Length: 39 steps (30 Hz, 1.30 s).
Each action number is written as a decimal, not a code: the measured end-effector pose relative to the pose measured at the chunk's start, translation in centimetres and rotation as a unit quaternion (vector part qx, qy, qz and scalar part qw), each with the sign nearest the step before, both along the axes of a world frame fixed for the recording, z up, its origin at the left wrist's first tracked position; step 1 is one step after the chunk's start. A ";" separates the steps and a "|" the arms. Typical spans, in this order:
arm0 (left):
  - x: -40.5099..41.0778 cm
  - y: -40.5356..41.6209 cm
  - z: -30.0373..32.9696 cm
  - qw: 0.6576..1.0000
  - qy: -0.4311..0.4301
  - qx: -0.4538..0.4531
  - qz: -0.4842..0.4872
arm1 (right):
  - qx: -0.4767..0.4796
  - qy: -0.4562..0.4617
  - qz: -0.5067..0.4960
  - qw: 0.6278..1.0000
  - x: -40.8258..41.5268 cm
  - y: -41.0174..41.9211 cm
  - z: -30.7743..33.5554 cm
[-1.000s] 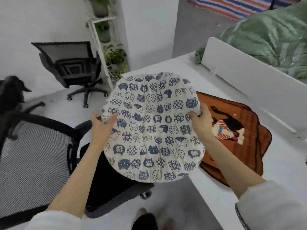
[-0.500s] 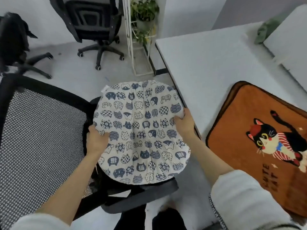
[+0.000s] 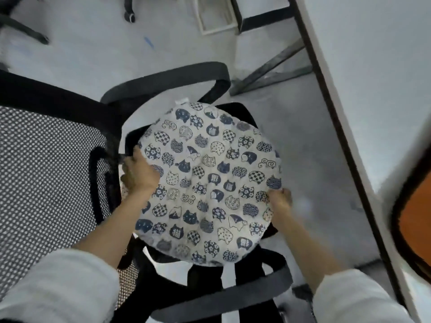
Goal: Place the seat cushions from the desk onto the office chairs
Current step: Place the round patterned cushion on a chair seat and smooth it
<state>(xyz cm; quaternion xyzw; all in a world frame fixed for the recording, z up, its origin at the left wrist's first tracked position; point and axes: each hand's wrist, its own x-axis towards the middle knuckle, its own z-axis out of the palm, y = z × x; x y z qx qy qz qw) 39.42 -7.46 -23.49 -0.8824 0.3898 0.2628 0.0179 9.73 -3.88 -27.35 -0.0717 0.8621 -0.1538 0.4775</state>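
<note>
A round white cushion [image 3: 207, 183] printed with blue cat faces lies over the black seat of an office chair [image 3: 245, 113], between its two armrests. My left hand [image 3: 138, 173] grips the cushion's left edge beside the mesh backrest [image 3: 46, 171]. My right hand [image 3: 279, 198] holds its right edge. At the right border an orange cushion [image 3: 415, 213] with a dark rim lies on the white desk [image 3: 373, 78]; only part of it shows.
The desk's dark edge runs down the right side, with its grey metal leg frame [image 3: 270, 73] on the floor beneath. The wheeled bases of other chairs [image 3: 128, 10] stand at the top left on the pale floor.
Both hands have carried the cat-print cushion from above the desk edge down and left onto the chair seat. The view has tilted downward.
</note>
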 end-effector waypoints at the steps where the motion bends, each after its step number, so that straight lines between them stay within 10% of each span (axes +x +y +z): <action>1: 0.2 -0.1 -0.6 1.000 -0.014 0.009 -0.010 | 0.004 0.021 0.008 1.000 -0.2 -0.2 -0.3; 5: -0.4 -0.5 -4.1 0.990 -0.037 0.028 -0.133 | -0.067 0.141 0.297 0.942 0.2 -2.8 -0.1; 9: -2.7 -5.5 -7.3 0.948 -0.073 -0.043 -0.307 | -0.177 0.236 0.596 0.746 4.3 -9.4 -1.7; 14: -4.9 -10.9 -10.4 0.900 -0.097 -0.120 -0.407 | -0.262 0.256 0.730 0.577 7.7 -13.7 -6.6; 21: -5.6 -10.3 -14.8 0.888 -0.143 -0.194 -0.391 | -0.295 0.315 0.715 0.550 8.3 -13.5 -11.2; 33: -3.5 -7.0 -11.5 0.914 -0.132 -0.059 -0.380 | -0.249 0.295 0.752 0.534 6.2 -12.8 -8.5; 39: -0.1 0.3 -10.7 0.969 -0.122 -0.027 -0.214 | -0.242 0.324 0.710 0.577 1.8 -7.9 -8.3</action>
